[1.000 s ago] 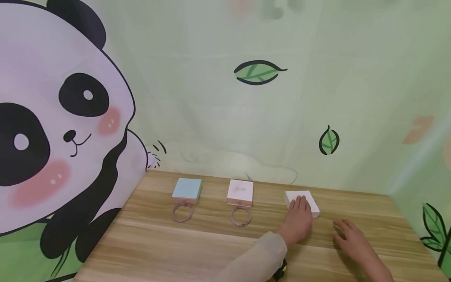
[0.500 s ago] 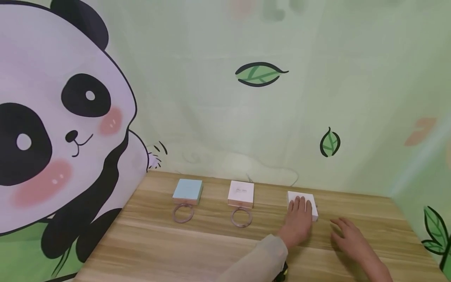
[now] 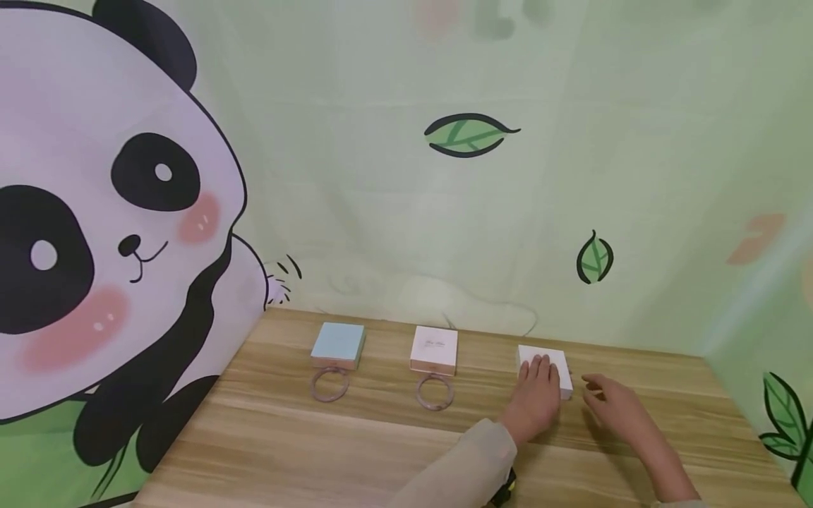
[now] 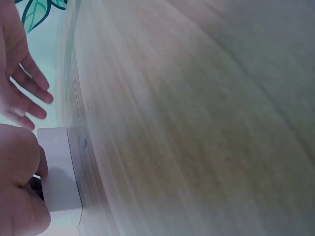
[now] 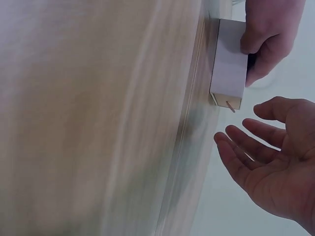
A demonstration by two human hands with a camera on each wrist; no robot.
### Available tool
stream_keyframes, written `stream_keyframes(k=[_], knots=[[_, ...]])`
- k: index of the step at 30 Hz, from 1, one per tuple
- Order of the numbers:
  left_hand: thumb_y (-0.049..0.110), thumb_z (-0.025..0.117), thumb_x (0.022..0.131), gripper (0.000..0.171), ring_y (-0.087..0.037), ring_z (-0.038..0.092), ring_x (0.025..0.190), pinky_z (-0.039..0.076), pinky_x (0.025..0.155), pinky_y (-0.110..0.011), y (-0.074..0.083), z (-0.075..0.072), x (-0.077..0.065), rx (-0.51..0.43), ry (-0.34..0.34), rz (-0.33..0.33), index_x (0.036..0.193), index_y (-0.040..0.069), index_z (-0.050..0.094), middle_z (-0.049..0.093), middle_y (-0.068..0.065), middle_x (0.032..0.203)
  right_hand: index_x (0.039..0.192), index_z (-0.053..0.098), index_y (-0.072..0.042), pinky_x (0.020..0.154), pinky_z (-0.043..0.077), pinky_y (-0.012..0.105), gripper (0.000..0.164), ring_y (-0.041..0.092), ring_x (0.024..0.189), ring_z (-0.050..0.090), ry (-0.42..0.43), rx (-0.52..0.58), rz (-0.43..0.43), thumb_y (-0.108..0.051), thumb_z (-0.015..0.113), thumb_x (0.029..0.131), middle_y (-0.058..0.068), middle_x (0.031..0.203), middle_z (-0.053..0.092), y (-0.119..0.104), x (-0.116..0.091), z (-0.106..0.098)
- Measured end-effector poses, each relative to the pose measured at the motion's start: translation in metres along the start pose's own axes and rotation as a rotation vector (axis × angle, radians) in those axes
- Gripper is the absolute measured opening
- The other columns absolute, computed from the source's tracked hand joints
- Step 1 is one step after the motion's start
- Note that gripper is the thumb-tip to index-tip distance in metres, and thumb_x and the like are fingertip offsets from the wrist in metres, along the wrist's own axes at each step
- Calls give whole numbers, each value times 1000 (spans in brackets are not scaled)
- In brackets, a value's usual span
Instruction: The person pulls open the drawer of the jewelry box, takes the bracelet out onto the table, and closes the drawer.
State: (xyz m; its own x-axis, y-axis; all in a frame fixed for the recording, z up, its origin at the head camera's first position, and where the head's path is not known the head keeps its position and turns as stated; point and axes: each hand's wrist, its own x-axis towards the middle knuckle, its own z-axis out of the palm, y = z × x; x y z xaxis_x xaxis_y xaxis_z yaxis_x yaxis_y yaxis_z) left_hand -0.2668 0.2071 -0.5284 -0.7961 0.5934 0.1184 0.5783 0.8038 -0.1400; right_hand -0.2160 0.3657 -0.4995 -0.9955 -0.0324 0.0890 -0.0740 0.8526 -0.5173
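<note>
Under my left hand (image 3: 535, 401) is a small white box (image 3: 562, 377) on the table; my fingers lie extended across its top. The right wrist view shows the end of this box (image 5: 229, 102) with a small tan tab (image 5: 230, 105) sticking out. My right hand (image 3: 619, 409) hovers just right of the box, apart from it, fingers loosely bent and thumb spread away, holding nothing. Part of the box top is hidden by the left hand.
Left along the table (image 3: 356, 451) stand a pink-white box (image 3: 434, 347) and a light blue box (image 3: 339, 341). A thin pinkish ring (image 3: 435, 392) lies before the first, a similar ring (image 3: 329, 385) before the second. A printed backdrop (image 3: 356, 176) rises behind.
The white box has turned slightly under my left hand, its edges now straighter to the table. My right hand has shifted left and a little farther back, closer to the box's right side.
</note>
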Motion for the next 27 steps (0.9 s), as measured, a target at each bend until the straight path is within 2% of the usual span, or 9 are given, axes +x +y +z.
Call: stream_keyframes(k=[5,11,16,19,24,27], knots=[[30,47,107,52,-15,30,150,27,121,-31,1,3,1,4,-20,-1,156,15,39,34,-2,162,126,57,18,85,55,55,38,47,104,66,6,3,42,-9,54,100,35,113,66,0,19,1],[25,47,108,50,-14,29,150,26,121,-29,1,1,0,27,-22,2,156,16,39,34,0,162,125,57,19,77,56,44,39,34,91,67,-8,51,100,-11,52,100,33,110,67,4,32,2],[24,52,106,51,-13,33,148,29,120,-28,-1,1,-2,47,28,18,154,15,41,38,0,160,123,54,25,74,60,38,40,34,90,71,-28,214,145,-9,49,103,35,108,68,8,39,6],[25,56,104,54,-13,34,148,29,119,-28,-2,1,-2,42,34,30,154,15,41,38,0,160,120,54,27,73,62,35,39,31,87,72,-43,303,169,-8,47,104,33,102,70,10,41,9],[26,62,100,60,-15,33,148,29,120,-29,-3,3,0,28,33,38,155,13,40,38,-2,160,110,63,22,67,58,28,38,18,77,68,-28,263,191,-13,51,104,20,89,72,12,45,10],[28,63,99,60,-15,35,147,30,119,-29,-3,4,0,35,41,44,154,13,41,39,-3,159,103,66,19,64,54,27,37,16,74,63,-28,201,198,-15,51,104,14,82,70,10,47,10]])
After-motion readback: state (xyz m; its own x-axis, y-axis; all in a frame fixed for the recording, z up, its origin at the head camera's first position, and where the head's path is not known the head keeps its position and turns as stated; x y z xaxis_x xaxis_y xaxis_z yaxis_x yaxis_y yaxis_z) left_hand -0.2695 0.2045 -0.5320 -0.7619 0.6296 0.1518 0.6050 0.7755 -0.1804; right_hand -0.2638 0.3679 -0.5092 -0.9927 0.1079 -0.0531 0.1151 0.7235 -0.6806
